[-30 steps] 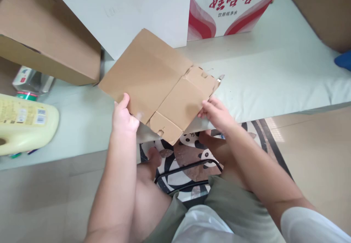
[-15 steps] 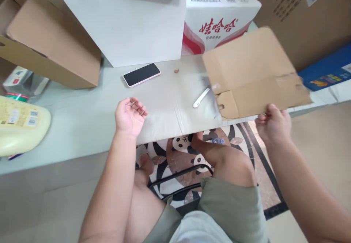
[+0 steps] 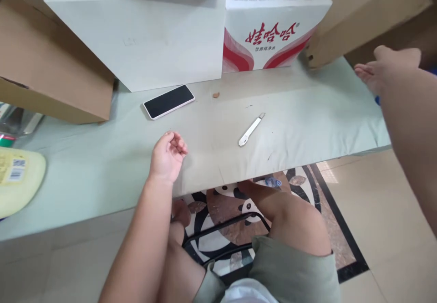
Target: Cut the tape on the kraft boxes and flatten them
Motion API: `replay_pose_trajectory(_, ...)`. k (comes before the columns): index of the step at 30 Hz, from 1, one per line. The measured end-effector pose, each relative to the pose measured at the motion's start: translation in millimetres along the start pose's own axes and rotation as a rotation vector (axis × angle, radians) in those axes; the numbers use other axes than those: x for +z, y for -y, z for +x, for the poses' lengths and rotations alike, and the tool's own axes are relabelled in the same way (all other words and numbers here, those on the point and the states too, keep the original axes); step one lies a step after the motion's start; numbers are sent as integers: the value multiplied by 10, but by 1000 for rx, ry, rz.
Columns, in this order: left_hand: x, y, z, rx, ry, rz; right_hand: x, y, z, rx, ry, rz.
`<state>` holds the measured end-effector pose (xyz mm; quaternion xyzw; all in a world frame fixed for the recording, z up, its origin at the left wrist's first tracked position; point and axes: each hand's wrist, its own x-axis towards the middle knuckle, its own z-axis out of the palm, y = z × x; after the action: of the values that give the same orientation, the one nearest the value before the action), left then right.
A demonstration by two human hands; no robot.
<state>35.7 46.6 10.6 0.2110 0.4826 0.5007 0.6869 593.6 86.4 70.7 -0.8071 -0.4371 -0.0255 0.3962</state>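
Note:
My left hand (image 3: 167,156) rests palm up on the pale green table (image 3: 307,120) near its front edge, fingers loosely curled and open with nothing in them. A black phone (image 3: 169,101) lies just beyond it. A white utility knife (image 3: 251,129) lies to its right. My right hand (image 3: 385,66) is stretched out at the far right with its fingers extended, holding nothing. It hovers just below a brown cardboard piece (image 3: 362,16) that leans at the table's back right corner.
A large white box (image 3: 136,38) and a red-and-white printed carton (image 3: 273,29) stand along the back. A brown box (image 3: 51,75) sits at the left, and a yellow jug (image 3: 17,180) lies at the left edge. A small brown scrap (image 3: 215,95) lies mid-table.
The flat cardboard went from both hands to my right hand, swung right, and was let go at the back right. My left hand dropped to the table's front edge.

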Motion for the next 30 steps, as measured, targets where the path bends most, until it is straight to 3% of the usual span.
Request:
replay_pose_trajectory(2, -8, -18, 2, 11, 8, -2, 178, 33, -18, 247, 1, 175)
replay_pose_trajectory(4, -39, -52, -5, 31, 9, -17, 338, 117, -277, 440, 47, 392)
replay_pose_trajectory(7, -97, -108, -40, 57, 27, -41, 526, 354, -818, 453, 219, 502)
replay_pose_trajectory(11, -176, -177, -152, 77, 35, -92, 658, 946, -1368, 458, 390, 393)
replay_pose_trajectory(16, -376, -307, -334, 112, 34, -209, 817, 1954, -1816, 187, 586, 323)
replay_pose_trajectory(22, -651, -479, -455, 147, 17, -360, 1404, 3335, -2484, -421, 878, 195)
replay_pose_trajectory(25, -713, -531, -475, 178, 12, -395, 1683, 4113, -2883, -724, 920, 251)
replay_pose_trajectory(27, -741, -553, -487, 195, 20, -388, 1806, 4612, -3093, -794, 916, 280)
replay_pose_trajectory(30, -787, -579, -508, 191, 33, -386, 1953, 5183, -3255, -777, 895, 270)
